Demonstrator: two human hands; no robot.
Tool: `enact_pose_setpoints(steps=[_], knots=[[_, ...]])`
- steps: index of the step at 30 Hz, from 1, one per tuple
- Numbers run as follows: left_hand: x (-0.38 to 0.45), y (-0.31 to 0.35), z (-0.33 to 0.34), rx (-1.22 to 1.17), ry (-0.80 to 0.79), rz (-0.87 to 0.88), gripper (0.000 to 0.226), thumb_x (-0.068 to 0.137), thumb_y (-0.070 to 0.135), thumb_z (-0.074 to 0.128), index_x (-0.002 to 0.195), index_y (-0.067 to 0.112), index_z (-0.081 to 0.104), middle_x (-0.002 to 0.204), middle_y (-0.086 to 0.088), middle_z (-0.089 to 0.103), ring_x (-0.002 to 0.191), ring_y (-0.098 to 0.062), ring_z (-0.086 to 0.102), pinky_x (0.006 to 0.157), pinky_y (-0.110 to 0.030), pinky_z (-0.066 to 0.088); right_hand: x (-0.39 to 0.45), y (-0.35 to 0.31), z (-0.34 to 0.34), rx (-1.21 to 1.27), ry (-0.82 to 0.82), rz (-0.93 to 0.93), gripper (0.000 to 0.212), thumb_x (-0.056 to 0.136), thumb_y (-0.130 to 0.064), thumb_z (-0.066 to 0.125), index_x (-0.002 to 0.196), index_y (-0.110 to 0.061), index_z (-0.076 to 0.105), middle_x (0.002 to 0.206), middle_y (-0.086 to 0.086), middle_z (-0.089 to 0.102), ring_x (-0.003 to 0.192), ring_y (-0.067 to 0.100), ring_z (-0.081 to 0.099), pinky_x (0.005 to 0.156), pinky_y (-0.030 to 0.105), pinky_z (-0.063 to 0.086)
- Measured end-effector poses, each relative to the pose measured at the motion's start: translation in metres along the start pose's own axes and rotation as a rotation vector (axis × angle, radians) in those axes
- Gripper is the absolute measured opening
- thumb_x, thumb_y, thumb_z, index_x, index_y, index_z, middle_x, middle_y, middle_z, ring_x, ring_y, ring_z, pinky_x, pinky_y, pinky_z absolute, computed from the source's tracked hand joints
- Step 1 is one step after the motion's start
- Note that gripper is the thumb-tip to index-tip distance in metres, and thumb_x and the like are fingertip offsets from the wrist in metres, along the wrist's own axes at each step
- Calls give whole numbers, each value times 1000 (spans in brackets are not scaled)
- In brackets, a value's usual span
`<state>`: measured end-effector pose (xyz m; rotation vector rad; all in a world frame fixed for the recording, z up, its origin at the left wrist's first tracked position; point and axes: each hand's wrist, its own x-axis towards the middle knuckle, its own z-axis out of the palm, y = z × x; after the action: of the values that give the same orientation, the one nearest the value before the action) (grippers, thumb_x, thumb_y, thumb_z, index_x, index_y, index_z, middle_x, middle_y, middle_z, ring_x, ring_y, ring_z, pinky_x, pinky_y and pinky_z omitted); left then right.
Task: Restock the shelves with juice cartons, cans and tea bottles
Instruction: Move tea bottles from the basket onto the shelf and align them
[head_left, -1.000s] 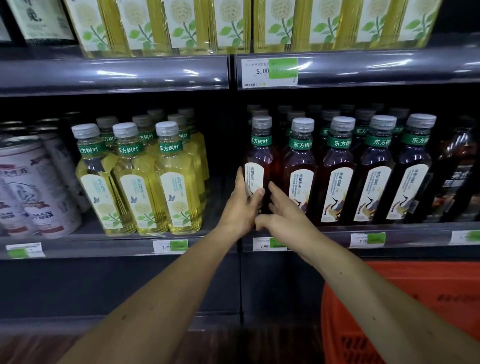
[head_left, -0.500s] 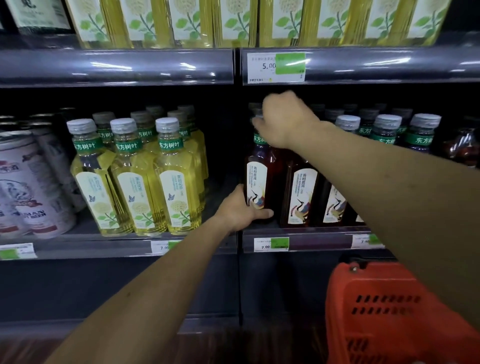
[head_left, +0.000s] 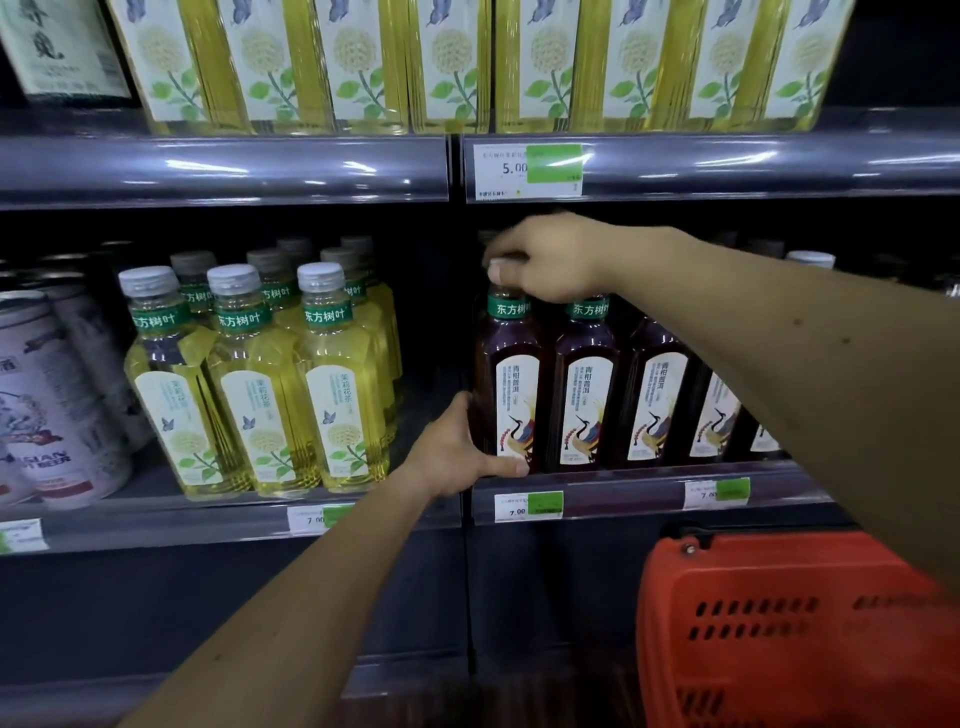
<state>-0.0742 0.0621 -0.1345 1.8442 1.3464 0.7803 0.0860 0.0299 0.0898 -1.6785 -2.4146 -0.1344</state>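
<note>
I stand facing a drinks shelf, both my bare arms reaching forward. The bottle I am working on is the dark tea bottle at the left end of the front row, on the right-hand bay of the middle shelf. It stands upright, its long axis running from twelve o'clock to six o'clock, label facing me.

My left hand is at the foot of that bottle, at about seven o'clock from its middle. The thumb lies across the front of the base and the fingers curl round the left side, so I have hold of it low down. My right hand comes in from three o'clock, arm stretched over the other dark bottles in the row. It sits at twelve o'clock on the same bottle, fingers curled down over the cap. The cap itself is hidden under them, and I cannot tell how firmly I pinch it.

So both hands are on one bottle, one above, one below, along its upright axis. I judge I am squaring it to the shelf lip.

Pale yellow tea bottles stand at nine o'clock in the next bay. An orange basket sits at five o'clock, below the shelf.
</note>
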Motion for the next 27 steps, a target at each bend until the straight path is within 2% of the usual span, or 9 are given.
enact_pose_setpoints(steps=[3,5,8,12,16,18,21,24,27], knots=[[-9,0,4,41,30,24,103,47,56,97,133,33,47,124,18,68,115,-9,63,100,-34,51,-12,9,11,190,136,-10,32,98,-41,58,125,-28,68,123,0,70,116,20,59,92,25,42],[-13,0,6,57,38,42,93,55,50,98,130,33,46,113,24,67,106,-3,63,87,-21,51,-16,16,18,274,192,-28,32,94,-47,62,122,-31,70,119,-6,70,112,14,59,89,22,41],[-15,2,2,53,-36,38,83,67,34,94,133,31,44,107,24,66,98,6,62,79,-11,47,-15,26,15,397,156,7,37,84,-59,72,117,-42,72,105,-24,68,97,-7,60,76,1,35],[-3,8,-15,-204,-93,-59,65,66,-3,58,122,31,62,102,10,78,78,-2,71,61,-18,53,-5,40,11,481,48,17,46,74,-66,74,115,-47,73,102,-31,66,97,-20,56,84,3,37],[32,24,-27,-316,196,8,64,86,-11,59,143,18,53,136,-4,64,120,-17,62,104,-33,52,0,51,12,514,7,2,46,76,-67,71,117,-46,72,100,-35,65,98,-26,54,86,2,36],[50,31,-34,-393,138,52,76,85,-15,62,152,16,42,142,-2,57,129,-18,55,99,-27,54,2,52,13,522,-4,1,44,78,-65,70,118,-45,72,101,-35,65,98,-25,55,85,0,37],[71,36,-37,-466,42,26,73,85,-14,66,149,14,45,138,-6,62,120,-18,62,68,-11,54,4,54,15,563,-2,-5,40,83,-56,71,119,-39,72,104,-31,66,101,-24,55,79,-6,38],[83,38,-28,-416,25,-24,80,87,6,78,155,17,38,122,-4,72,108,-17,70,79,-23,58,5,54,14,577,-3,-2,39,86,-51,71,122,-35,72,106,-28,66,93,-29,53,75,-9,36],[91,38,-26,-345,4,-45,87,88,21,80,159,25,29,132,-2,67,114,-15,65,95,-29,53,4,53,14,580,-6,-5,40,88,-49,70,125,-35,71,110,-26,66,89,-29,52,74,-10,35]])
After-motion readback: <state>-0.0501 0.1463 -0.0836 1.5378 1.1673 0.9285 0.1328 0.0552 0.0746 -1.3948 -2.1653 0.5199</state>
